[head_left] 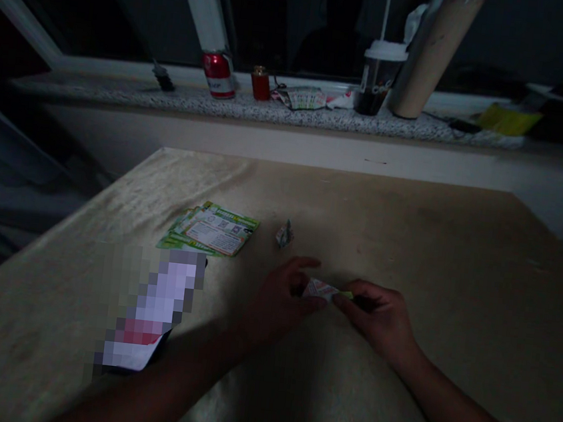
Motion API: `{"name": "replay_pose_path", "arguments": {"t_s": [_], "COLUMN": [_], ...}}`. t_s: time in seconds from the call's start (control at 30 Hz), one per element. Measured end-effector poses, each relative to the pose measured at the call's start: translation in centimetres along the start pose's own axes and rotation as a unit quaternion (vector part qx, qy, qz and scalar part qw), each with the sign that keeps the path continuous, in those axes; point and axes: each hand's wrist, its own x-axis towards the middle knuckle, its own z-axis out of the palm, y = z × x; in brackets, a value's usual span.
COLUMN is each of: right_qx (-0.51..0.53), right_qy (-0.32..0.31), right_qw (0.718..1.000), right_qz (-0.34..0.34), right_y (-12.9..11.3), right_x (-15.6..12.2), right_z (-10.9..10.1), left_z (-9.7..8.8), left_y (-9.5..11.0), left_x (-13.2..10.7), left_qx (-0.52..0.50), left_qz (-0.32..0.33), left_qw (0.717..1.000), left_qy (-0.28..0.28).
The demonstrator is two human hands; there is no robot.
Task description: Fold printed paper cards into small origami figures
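Observation:
A small folded paper point(321, 289), whitish with reddish print and a green tip at its right end, is held between my two hands above the table. My left hand point(285, 295) has its thumb along the paper's lower left edge, with the index finger stretched out above it. With thumb and fingers, my right hand point(381, 312) pinches the paper's right end. Beyond my left hand stands another small folded paper piece point(285, 235). A stack of green and white printed leaflets point(214, 227) lies to the left of that.
A phone-like device with a lit, blurred screen point(155, 312) lies left of my forearm on the table point(458, 256). The windowsill point(172, 100) behind holds a red can point(218, 75), a small red jar point(260, 84), a lidded cup point(379, 77) and a tall beige cylinder point(433, 59).

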Motion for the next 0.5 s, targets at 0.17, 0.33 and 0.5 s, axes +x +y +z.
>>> {"name": "replay_pose_path", "arguments": {"t_s": [0.17, 0.33, 0.5], "right_qx": [0.053, 0.092, 0.093], "right_qy": [-0.002, 0.005, 0.005], "right_qw": [0.998, 0.995, 0.995], "right_qz": [0.023, 0.04, 0.037], "right_y": [-0.5, -0.7, -0.8], "right_x": [0.3, 0.3, -0.1], "right_z": [-0.7, -1.0, -0.8], "left_z": [0.3, 0.5, 0.4], "left_y": [0.7, -0.1, -1.7], "left_x": [1.0, 1.6, 1.7], "left_qx": [0.07, 0.09, 0.051], "left_qz": [-0.002, 0.05, 0.065], "left_qw": [0.998, 0.995, 0.996], "left_qy": [0.003, -0.003, -0.035]}}
